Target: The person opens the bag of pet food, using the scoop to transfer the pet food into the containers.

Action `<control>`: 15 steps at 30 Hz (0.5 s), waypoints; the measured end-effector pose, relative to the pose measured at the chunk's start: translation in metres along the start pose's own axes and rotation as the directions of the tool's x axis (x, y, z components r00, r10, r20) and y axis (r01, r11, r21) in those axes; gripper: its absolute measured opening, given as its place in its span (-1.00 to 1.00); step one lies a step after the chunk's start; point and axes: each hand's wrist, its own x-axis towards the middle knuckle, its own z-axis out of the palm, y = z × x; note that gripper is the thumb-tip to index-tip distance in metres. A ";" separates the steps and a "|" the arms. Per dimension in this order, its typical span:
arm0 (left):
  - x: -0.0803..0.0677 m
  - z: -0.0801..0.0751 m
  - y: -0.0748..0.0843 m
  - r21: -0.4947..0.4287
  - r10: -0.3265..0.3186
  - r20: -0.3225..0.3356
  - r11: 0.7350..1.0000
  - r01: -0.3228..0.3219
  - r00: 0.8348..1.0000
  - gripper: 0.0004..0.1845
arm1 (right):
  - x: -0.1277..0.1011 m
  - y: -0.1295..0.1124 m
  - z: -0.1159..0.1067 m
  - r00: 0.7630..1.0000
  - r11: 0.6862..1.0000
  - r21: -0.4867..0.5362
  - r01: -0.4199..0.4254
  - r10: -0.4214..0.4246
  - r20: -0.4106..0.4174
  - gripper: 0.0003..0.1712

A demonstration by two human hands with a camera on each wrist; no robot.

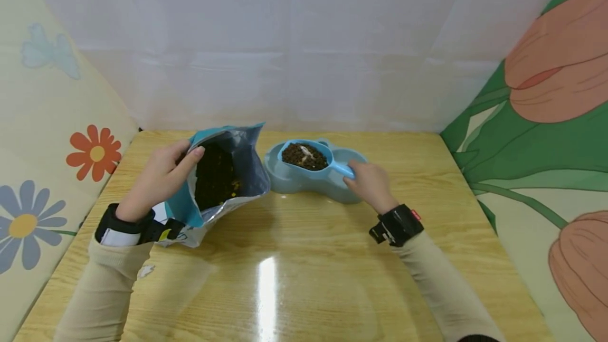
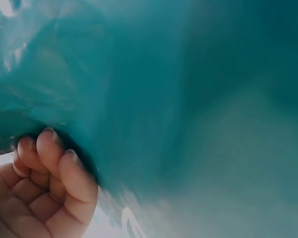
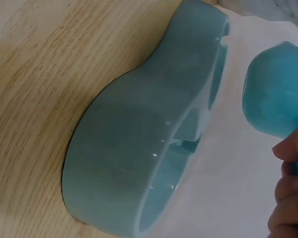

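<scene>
My left hand [image 1: 163, 170] grips the rim of a teal foil bag [image 1: 252, 168], tilted with its mouth wide. Dark brown kibble [image 1: 214, 178] with some yellowish bits lies inside the bag. In the left wrist view the curled fingers [image 2: 77, 183] press against the bag's teal side. With my right hand [image 1: 370, 183] I hold a blue scoop [image 1: 343, 169] by its handle. Brown kibble [image 1: 296, 156] with pale pieces on top fills the scoop. Below the scoop stands a grey-blue double pet bowl [image 1: 328, 189]; the right wrist view shows the scoop raised above its rim.
The wooden table [image 1: 304, 278] carries everything. A small white scrap [image 1: 145, 271] lies near my left sleeve. Behind the table hangs a white sheet [image 1: 285, 67], and flower-painted panels [image 1: 537, 146] stand at both sides.
</scene>
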 end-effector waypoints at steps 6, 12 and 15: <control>0.000 0.002 -0.001 -0.006 -0.007 0.004 1.000 0.007 1.000 -0.70 | 0.016 -0.001 0.011 0.996 1.000 -0.003 0.004 -0.004 0.088 -0.71; 0.000 0.002 -0.003 -0.011 0.005 -0.002 1.000 -0.005 1.000 -0.72 | 0.030 -0.005 0.008 0.988 0.999 -0.027 0.026 -0.022 0.151 -0.76; 0.001 0.001 -0.002 -0.012 0.000 0.001 1.000 0.000 1.000 -0.72 | 0.037 -0.006 0.005 0.983 0.998 -0.044 0.052 -0.044 0.176 -0.74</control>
